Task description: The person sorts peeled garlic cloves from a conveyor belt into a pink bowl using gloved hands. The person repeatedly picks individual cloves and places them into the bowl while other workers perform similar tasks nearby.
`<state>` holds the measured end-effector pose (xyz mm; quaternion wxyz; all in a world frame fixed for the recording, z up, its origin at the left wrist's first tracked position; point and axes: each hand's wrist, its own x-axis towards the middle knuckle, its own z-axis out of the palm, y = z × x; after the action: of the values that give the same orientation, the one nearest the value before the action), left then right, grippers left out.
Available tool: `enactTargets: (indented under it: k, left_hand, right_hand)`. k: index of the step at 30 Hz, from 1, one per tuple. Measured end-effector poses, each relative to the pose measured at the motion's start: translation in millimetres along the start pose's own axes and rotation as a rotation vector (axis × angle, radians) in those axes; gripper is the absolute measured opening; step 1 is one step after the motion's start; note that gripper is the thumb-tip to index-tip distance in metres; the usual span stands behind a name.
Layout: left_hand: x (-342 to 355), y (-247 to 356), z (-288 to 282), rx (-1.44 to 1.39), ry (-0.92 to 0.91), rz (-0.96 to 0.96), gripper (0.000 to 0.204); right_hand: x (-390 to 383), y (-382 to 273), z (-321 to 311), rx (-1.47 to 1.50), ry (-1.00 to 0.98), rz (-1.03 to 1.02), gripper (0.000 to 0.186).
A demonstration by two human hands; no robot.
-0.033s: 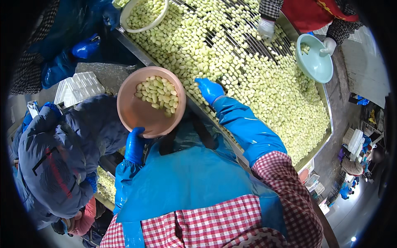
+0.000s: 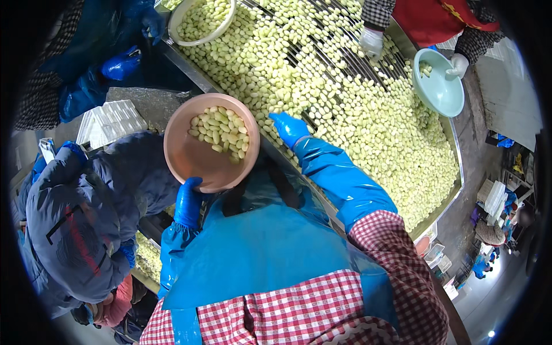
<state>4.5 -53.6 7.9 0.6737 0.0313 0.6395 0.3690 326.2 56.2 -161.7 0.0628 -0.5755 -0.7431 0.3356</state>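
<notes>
My left hand [image 2: 188, 204], in a blue glove, is closed on the near rim of a brownish-pink plastic bowl [image 2: 184, 158]. The bowl tilts and holds a heap of pale green oval pieces [image 2: 221, 129] on its far right side. My right hand [image 2: 290, 128], gloved in blue too, is over the near edge of a metal sorting table [image 2: 190, 69] spread with many more such pieces [image 2: 391, 155]. Its fingers are drawn together and point toward the bowl. Whatever they may hold is hidden.
Across the table a co-worker's white-gloved hand [image 2: 371, 42] touches the pieces; the other holds a light blue bowl [image 2: 440, 86]. A white bowl [image 2: 201, 40] of pieces stands at the far left. Close on my left is a person in a dark padded jacket [image 2: 75, 224], near white crates [image 2: 112, 123].
My right hand has shifted slightly left and nearer, toward the bowl. The bowl and my left hand stay almost in place.
</notes>
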Motion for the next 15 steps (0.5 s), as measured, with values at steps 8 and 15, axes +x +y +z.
enactTargets:
  k: [8, 15]
  left_hand:
    - [-3.9, -3.2, -3.8, -0.042, 0.053, -0.009, 0.024]
    - [-4.6, -0.9, 0.3, 0.185, 0.048, 0.082, 0.026]
  right_hand:
    - [-7.6, 7.9, -16.4, -0.016, -0.023, -0.043, 0.032]
    - [36.6, 26.5, -13.1, -0.141, 0.024, 0.069, 0.025]
